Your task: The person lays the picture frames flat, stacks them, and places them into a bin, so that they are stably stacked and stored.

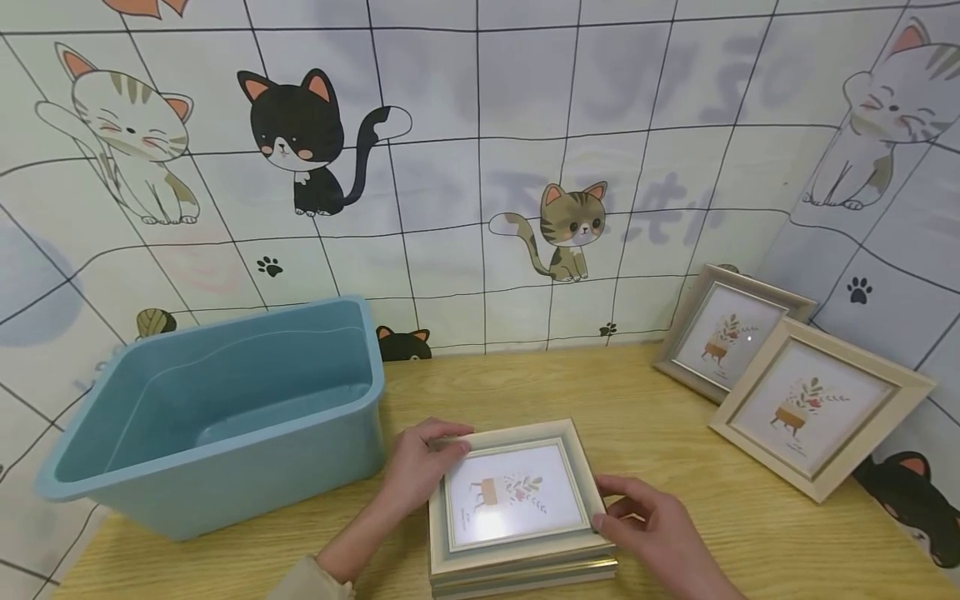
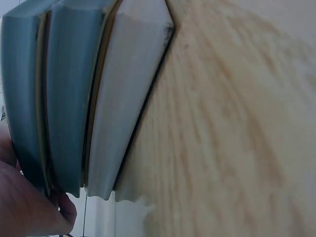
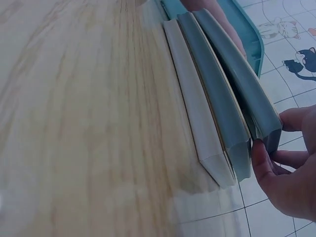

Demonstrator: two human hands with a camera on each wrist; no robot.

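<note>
A stack of three picture frames lies on the table in front of me. The top picture frame [image 1: 516, 493] has a pale border round a print of a plant pot on legs. My left hand [image 1: 422, 467] grips it at its far left corner, thumb over the border. At the right edge my right hand [image 1: 652, 527] pinches the same frame between thumb and fingers. A gap shows under its side in the right wrist view, above the blue-grey middle frame [image 3: 212, 91]. The white-sided bottom frame [image 2: 126, 94] rests on the wood.
To the left stands a blue plastic tub [image 1: 247, 471], close to my left forearm. Two more picture frames, one silvery [image 1: 686, 312] and one cream [image 1: 821, 492], lean at the right by the wall. A cat-patterned sheet [image 1: 450, 167] covers the walls behind the wooden table [image 1: 600, 383].
</note>
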